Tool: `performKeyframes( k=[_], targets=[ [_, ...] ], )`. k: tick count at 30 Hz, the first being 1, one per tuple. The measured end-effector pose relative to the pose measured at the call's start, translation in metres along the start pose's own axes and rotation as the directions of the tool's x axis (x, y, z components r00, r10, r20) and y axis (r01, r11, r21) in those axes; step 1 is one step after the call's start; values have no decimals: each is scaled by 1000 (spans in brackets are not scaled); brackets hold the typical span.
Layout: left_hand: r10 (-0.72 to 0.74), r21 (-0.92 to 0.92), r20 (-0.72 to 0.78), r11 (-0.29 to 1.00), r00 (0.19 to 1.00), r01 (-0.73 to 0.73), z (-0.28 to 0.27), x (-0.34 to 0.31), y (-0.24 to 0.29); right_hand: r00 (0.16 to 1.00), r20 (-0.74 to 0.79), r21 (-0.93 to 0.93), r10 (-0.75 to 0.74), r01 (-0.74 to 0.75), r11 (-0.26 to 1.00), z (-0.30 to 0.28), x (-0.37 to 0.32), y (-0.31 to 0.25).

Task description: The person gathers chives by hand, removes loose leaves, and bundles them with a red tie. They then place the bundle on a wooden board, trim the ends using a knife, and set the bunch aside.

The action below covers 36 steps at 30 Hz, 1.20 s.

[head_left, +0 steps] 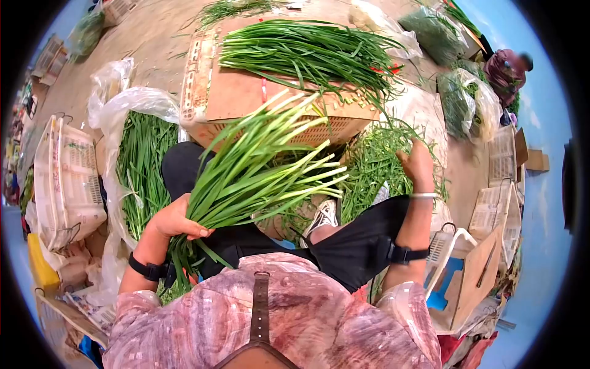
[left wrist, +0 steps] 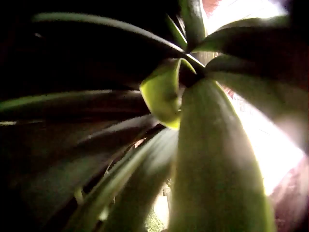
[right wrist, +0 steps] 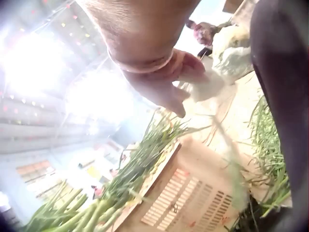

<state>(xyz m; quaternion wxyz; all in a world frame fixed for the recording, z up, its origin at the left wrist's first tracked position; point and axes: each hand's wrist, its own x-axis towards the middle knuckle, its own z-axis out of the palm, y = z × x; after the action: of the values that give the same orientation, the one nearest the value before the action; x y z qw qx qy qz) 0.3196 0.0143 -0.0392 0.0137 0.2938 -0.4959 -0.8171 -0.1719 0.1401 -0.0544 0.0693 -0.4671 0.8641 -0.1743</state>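
Observation:
A thick bunch of garlic chives is gripped near its leafy end by my left hand, thumb across the leaves. The pale stem ends fan out forward and right over my lap. Broad, dark chive leaves fill the left wrist view and hide the hand there. My right hand is raised over a heap of loose green trimmings, apart from the bunch, fingers loosely bent with nothing between them. In the right wrist view, a blurred leaf hangs in the air below that hand.
In front stands an upturned plastic crate topped with cardboard, bearing a large pile of chives. A plastic-lined container of chives is at left. Crates flank both sides. Filled bags and another person are at far right.

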Motion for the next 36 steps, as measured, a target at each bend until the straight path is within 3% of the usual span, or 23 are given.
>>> performKeyframes(
  k=[1,2,3,4,5,8,10,13,14,15,16,17,18,20,22,24,26,27,28,30,32,34,36],
  targets=[
    [-25,26,5,999,1000,24,0,3,-2,978,-132,-113,-163,149,982,-5,-6,-23],
    [-56,52,14,997,998,55,1,5,-3,992,42,213,-121,110,971,-7,-11,-53],
    [-71,73,23,995,997,69,7,6,3,951,94,411,-295,233,882,-9,-24,-91],
    [-73,79,29,994,997,71,10,9,6,888,296,558,-351,138,819,6,-26,-108],
    [-76,80,39,994,996,73,13,11,9,813,164,513,-559,414,752,21,-29,-120],
    [-73,103,44,992,996,68,12,6,12,735,159,486,-660,523,700,57,-31,-123],
    [-68,114,43,991,997,62,13,-1,12,830,101,564,-549,407,718,60,-37,-117],
    [-47,127,46,991,998,41,15,-3,12,988,-67,650,-138,148,746,70,-29,-87],
    [-47,132,37,990,998,42,16,-3,13,982,-174,693,-77,178,699,73,-18,-67],
    [-46,134,39,990,998,40,15,-4,11,963,-270,576,20,145,805,71,-8,-42],
    [-41,179,32,983,999,35,12,-5,9,966,-176,551,188,-62,832,65,-2,-18],
    [-37,222,23,974,999,31,10,-6,7,967,-202,-102,156,-179,978,41,-5,-15],
    [-33,221,22,975,999,27,11,-8,8,960,-147,-270,240,-272,924,29,-11,-17],
    [-93,283,-12,955,996,93,14,-9,12,959,-283,-240,-3,-67,969,18,-17,-24],
    [-76,376,15,924,997,65,11,-7,9,963,-192,203,-188,227,953,-1,-19,-61],
    [136,574,1,811,991,-112,19,-4,16,880,-115,344,-461,470,813,-29,-25,-116],
    [130,697,-11,712,991,-86,23,-6,33,749,-104,292,-654,652,700,-24,-16,-139],
    [344,834,-4,519,939,-187,21,-7,34,803,77,474,-591,492,730,-15,-15,-146],
    [538,931,44,284,842,-230,21,-8,39,792,183,369,-583,494,787,-15,-18,-150],
    [586,994,-105,89,804,65,25,-28,55,816,73,584,-574,432,688,-13,-32,-151],
    [727,980,-101,-44,680,193,14,-32,48,802,-161,412,-575,584,699,-6,-42,-159],
    [783,964,-90,-87,616,252,8,-30,35,846,-173,369,-504,530,763,29,-44,-163],
    [816,930,-113,-114,567,350,-1,-29,18,886,-210,536,-414,458,709,65,-45,-165]
  ],
)
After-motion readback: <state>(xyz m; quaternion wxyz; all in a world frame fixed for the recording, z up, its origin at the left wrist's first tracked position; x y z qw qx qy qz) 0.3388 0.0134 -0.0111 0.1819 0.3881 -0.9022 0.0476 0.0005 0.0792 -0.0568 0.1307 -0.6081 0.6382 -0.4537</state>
